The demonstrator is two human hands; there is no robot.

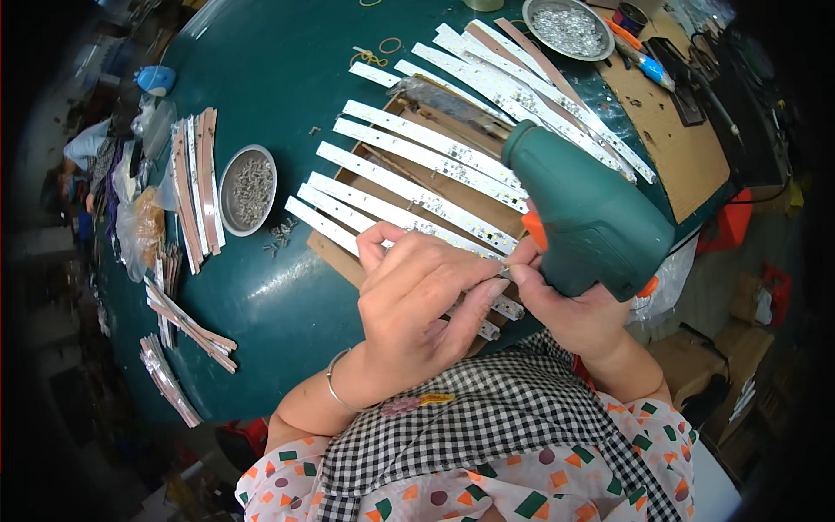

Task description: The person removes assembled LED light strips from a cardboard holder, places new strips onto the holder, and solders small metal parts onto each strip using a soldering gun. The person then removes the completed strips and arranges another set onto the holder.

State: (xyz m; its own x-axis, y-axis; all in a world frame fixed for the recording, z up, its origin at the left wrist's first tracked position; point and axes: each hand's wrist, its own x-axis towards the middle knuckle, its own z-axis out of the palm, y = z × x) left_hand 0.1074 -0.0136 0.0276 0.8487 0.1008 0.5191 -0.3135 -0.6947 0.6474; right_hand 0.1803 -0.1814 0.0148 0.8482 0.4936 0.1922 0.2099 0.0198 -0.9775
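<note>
Left hand (426,291): fingers clamped on tiny metal part (504,270), apparently unplaced. Right hand (583,313): fingers clamped around green pistol-grip tool (591,213). LED strips (409,193): row already laid out, 11 o'clock from hands. Remaining stock: bowl (239,229), 10 o'clock.

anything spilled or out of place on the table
Yes, probably: some small grey pieces lie loose on the green table, just beside the left bowl, which holds similar-looking ones, so they look spilled.

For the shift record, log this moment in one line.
right hand: holding green power tool | left hand: fingertips close to right's | white strips: across cardboard tray
</note>
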